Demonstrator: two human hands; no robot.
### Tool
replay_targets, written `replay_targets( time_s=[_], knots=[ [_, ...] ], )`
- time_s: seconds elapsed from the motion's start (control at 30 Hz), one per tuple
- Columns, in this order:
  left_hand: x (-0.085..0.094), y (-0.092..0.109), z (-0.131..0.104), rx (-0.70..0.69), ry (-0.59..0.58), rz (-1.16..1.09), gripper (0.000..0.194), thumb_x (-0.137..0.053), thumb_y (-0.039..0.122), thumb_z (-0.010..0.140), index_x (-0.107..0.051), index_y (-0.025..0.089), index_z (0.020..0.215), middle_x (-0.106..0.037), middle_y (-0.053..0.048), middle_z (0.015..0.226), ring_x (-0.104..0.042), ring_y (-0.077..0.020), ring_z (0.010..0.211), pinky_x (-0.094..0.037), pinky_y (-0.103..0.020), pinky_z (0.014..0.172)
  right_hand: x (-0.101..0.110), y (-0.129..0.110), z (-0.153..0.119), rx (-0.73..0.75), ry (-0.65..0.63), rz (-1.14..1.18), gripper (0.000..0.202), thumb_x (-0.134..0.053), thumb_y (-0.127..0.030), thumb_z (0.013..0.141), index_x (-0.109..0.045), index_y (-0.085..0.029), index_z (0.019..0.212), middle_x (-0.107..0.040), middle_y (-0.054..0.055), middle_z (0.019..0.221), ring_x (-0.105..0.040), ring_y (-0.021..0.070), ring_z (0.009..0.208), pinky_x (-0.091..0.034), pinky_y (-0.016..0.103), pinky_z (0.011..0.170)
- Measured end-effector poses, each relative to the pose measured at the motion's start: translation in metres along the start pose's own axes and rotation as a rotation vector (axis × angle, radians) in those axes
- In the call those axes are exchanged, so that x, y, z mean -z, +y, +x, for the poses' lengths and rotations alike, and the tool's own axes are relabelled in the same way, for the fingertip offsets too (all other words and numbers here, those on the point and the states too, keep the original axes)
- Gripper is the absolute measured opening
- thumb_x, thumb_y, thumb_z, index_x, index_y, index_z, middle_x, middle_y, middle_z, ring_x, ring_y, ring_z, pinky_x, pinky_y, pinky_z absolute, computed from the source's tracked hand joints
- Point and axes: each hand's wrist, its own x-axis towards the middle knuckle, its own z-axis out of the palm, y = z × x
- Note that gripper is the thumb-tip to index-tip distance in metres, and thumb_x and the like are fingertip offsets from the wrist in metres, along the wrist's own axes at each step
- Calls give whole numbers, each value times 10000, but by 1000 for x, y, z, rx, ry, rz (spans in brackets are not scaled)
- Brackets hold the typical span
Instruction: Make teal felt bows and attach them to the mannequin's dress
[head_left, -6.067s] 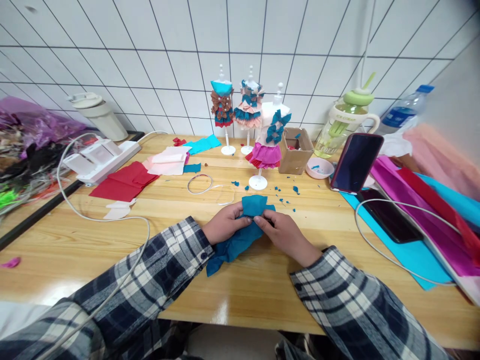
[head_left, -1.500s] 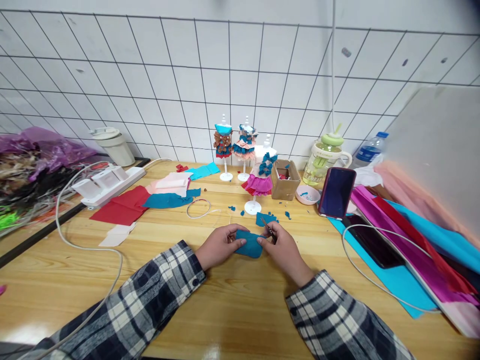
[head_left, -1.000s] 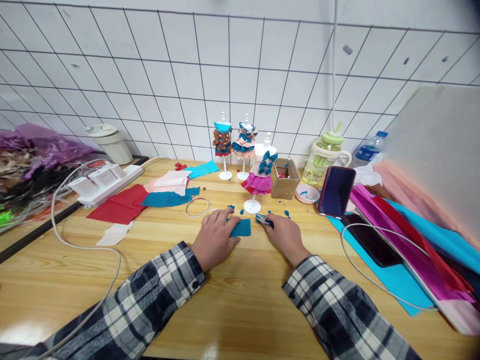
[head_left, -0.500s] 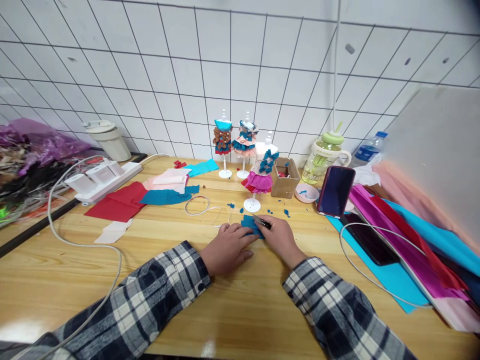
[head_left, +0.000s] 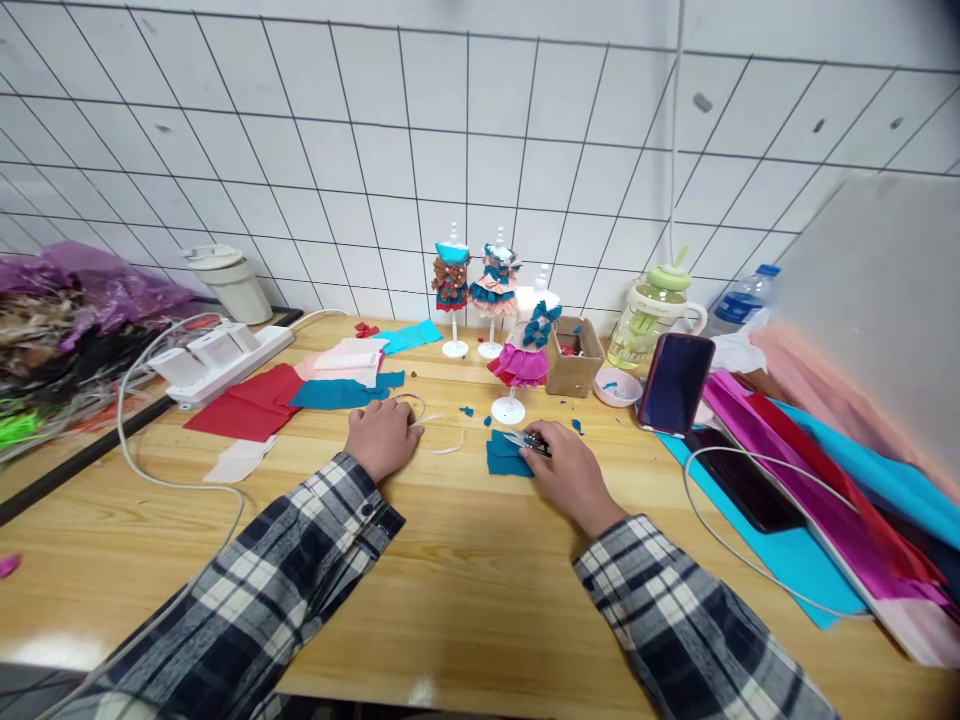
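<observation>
3 dress forms [head_left: 523, 362] | 2 phones [head_left: 676, 384] | 1 snips [head_left: 519, 439] | 1 box [head_left: 571, 376] | 1 bowl [head_left: 617, 396]

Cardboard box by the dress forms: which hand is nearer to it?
Right. The right hand is in front of the cardboard box; the left hand is farther off, front-left.

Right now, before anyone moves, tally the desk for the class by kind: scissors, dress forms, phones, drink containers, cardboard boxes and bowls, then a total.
Scissors, in the right hand: 1
Dress forms: 3
Phones: 2
Drink containers: 3
Cardboard boxes: 1
Bowls: 1
Total: 11
</observation>
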Motion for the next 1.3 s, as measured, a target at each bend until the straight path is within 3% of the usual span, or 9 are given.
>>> replay_targets(
  time_s=[0.17, 0.27, 0.43, 0.53, 0.77, 0.9, 1.0, 1.13, 1.3],
  knots=[
    [-1, 10, 1, -13, 34, -79, 260, -366, 342, 897, -550, 161, 932, -666, -135, 973, -576, -327, 973, -360, -477, 830, -9, 7, 1, 36, -95, -58, 211, -611, -312, 817, -640, -225, 1007, -616, 68, 962, -538, 228, 953, -403, 348, 841],
    [5, 16, -2, -49, 66, -369, 241, -298, 320, 936, -471, 166, 1000, -689, -83, 833, -633, -255, 829, -395, -410, 813, -7, 9, 2, 38, -61, -19, 217, -606, -329, 824, -648, -220, 1007, -626, 72, 962, -540, 231, 960, -406, 358, 851],
    [15, 41, -27, -310, 196, -702, 180, -341, 339, 944, -448, 194, 937, -704, -59, 899, -605, -202, 870, -413, -345, 822, 6, -7, -1, 65, 166, 209, 268, -542, -344, 866, -609, -189, 1073, -636, 83, 1026, -552, 220, 964, -417, 358, 862],
    [14, 57, -42, -471, 205, -693, 167, -366, 291, 939, -495, 186, 951, -694, -61, 929, -575, -199, 906, -390, -359, 878, 7, -22, -8, 31, 134, 507, 273, -421, -363, 927, -632, -192, 946, -659, 62, 924, -590, 185, 870, -451, 307, 774],
    [2, 74, -46, -493, -35, -786, 312, -475, 278, 895, -509, 205, 1197, -655, -60, 1138, -586, -200, 1042, -403, -326, 913, -3, -40, -16, -85, -48, 603, 161, -573, -318, 813, -639, -176, 772, -604, 3, 664, -505, 125, 586, -392, 237, 549],
    [-1, 77, -46, -381, -261, -835, 216, -512, 345, 871, -619, 198, 988, -709, -20, 907, -637, -169, 816, -448, -250, 708, -5, -39, -15, -101, -92, 578, 104, -591, -269, 779, -649, -183, 786, -619, 0, 677, -509, 122, 593, -399, 235, 559],
    [-3, 76, -46, -371, -251, -788, 241, -477, 375, 885, -611, 190, 809, -672, 4, 746, -594, -150, 703, -404, -236, 630, -6, -38, -14, -117, -108, 594, 102, -585, -235, 769, -653, -193, 832, -648, 8, 736, -543, 127, 634, -419, 233, 571],
    [-4, 74, -45, -342, -264, -968, 282, -389, 401, 928, -563, 179, 920, -644, 8, 718, -571, -139, 676, -423, -243, 661, -8, -38, -14, -118, -86, 615, 111, -596, -219, 758, -648, -196, 853, -633, 5, 734, -552, 128, 648, -427, 223, 559],
    [-3, 77, -46, -392, -343, -1285, 318, -434, 380, 917, -573, 157, 1095, -638, -75, 1050, -575, -185, 969, -438, -296, 872, -7, -37, -14, -31, -27, 542, 82, -622, -232, 758, -660, -195, 821, -617, 8, 744, -534, 122, 634, -415, 223, 559]
  ],
)
